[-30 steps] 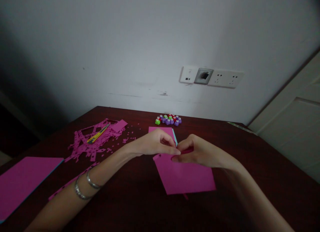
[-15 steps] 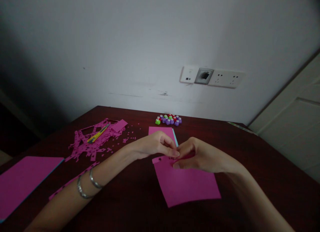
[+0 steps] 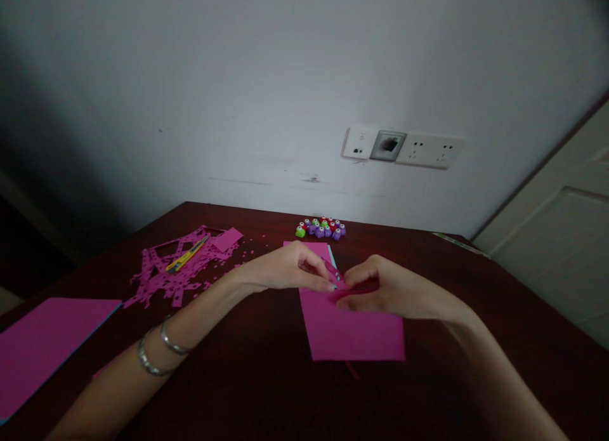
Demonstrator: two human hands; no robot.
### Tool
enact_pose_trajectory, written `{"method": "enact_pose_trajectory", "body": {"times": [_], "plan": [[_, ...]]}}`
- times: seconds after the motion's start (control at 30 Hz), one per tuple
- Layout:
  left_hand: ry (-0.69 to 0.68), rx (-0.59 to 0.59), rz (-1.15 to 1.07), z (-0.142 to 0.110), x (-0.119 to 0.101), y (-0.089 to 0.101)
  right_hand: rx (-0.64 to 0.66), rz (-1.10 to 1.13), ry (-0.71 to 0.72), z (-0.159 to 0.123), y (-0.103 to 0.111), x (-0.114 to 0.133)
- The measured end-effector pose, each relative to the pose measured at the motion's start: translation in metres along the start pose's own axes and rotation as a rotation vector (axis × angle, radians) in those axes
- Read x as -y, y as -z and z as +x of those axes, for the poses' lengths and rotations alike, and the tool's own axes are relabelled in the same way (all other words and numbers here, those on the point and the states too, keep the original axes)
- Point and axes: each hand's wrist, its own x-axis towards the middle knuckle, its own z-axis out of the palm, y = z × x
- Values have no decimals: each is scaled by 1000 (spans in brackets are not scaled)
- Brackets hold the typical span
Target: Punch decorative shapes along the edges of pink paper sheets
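Note:
A pink paper sheet (image 3: 354,336) is raised in front of me, its lower edge hanging over the dark table. My right hand (image 3: 380,289) pinches its upper part between thumb and fingers. Just left of it, my left hand (image 3: 309,269) is closed in a pinch on a narrow pink paper strip (image 3: 335,273) with small punched holes. Both fingertips nearly meet, and they hide where the strip and the sheet join or part. Behind the hands lies a pink paper stack (image 3: 309,246) with a light-blue edge.
Several small colourful craft punches (image 3: 321,228) stand near the wall. Left are punched paper scraps (image 3: 166,263) with a yellow utility knife (image 3: 188,256) on top, and small paper bits beside them. A larger pink stack (image 3: 52,339) lies at the far left. Wall sockets (image 3: 431,151) are at the back.
The punched strip, along the sheet's top edge before, now slants up between my hands. The sheet's lower edge has risen and levelled. Both hands have shifted slightly.

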Motion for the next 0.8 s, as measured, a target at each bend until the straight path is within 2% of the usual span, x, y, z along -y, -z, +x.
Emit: {"method": "enact_pose_trajectory", "body": {"times": [0.2,0.53,0.8], "plan": [[-3,41,-61,5,0,-6,-18,-131,-13,-1,-4,1],[-30,-61,-122,7,0,-15,-20,58,99,7,-7,-2],[-61,119,-9,6,-1,-14,97,83,25,4,-10,-1]]}}
